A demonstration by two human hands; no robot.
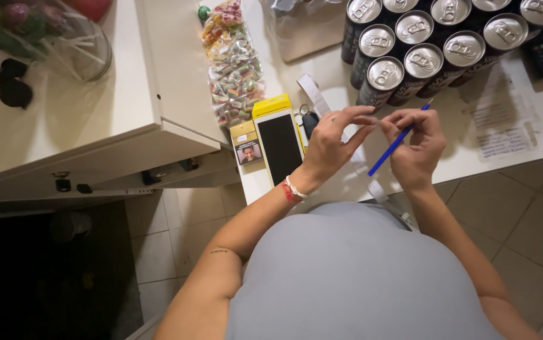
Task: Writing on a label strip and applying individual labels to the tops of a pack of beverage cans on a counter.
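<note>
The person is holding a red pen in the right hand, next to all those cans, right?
Not quite. The pen is blue, not red, as the head view shows. The right hand does hold it, close to the left hand, just in front of the cans on the counter.

Grey short-sleeved top, plain, filling lower frame. Arms bare below sleeves. Left hand (331, 141): red and white bands stacked at wrist, thin ring on one finger. Small dark tattoo mark on left forearm. Right hand (417, 148): no bands seen.
</note>
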